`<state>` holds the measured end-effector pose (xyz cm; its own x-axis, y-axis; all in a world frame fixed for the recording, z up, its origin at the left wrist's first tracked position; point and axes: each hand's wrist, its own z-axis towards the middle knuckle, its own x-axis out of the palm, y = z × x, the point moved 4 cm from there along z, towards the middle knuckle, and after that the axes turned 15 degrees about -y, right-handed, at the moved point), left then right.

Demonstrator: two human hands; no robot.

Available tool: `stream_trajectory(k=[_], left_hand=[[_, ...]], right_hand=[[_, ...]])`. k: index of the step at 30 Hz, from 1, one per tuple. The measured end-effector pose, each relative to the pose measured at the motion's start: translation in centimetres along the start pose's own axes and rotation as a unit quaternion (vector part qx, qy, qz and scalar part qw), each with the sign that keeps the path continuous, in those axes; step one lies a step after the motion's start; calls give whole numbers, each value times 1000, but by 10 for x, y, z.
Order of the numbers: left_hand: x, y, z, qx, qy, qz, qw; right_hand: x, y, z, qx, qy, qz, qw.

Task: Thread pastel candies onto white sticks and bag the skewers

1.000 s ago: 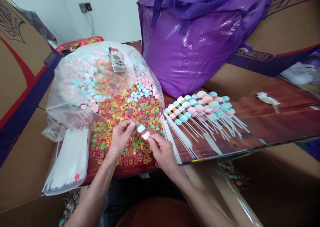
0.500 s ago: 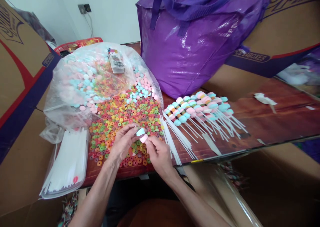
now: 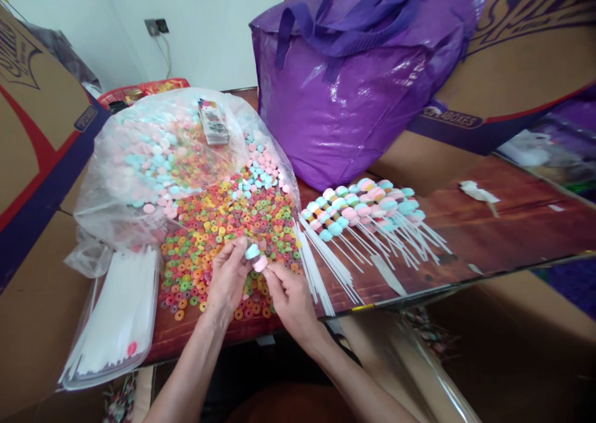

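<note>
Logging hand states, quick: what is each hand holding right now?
Left hand: closed, fingers pinching the blue candy.
Right hand: closed, fingers pinching the pink candy.

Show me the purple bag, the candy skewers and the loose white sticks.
purple bag (image 3: 354, 106), head view, front face.
candy skewers (image 3: 363, 202), head view, candy ends.
loose white sticks (image 3: 317, 268), head view, mid-bundle.

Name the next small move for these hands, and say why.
Probably take a ring from the ring candies underneath and add it. The left hand pinches a blue candy, the right hand a pink candy against it; the finished skewers to the right carry longer stacks.
</note>
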<state>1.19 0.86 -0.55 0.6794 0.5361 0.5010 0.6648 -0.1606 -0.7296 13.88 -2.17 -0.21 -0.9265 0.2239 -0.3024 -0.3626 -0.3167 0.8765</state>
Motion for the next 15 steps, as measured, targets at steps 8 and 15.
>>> stream_trajectory(k=[8, 15], left_hand=[[2, 18, -10, 3, -19, 25, 999], [18, -10, 25, 124, 78, 317, 937]], right_hand=[[1, -2, 1, -30, -44, -19, 998], [-6, -20, 4, 65, -72, 7, 995]])
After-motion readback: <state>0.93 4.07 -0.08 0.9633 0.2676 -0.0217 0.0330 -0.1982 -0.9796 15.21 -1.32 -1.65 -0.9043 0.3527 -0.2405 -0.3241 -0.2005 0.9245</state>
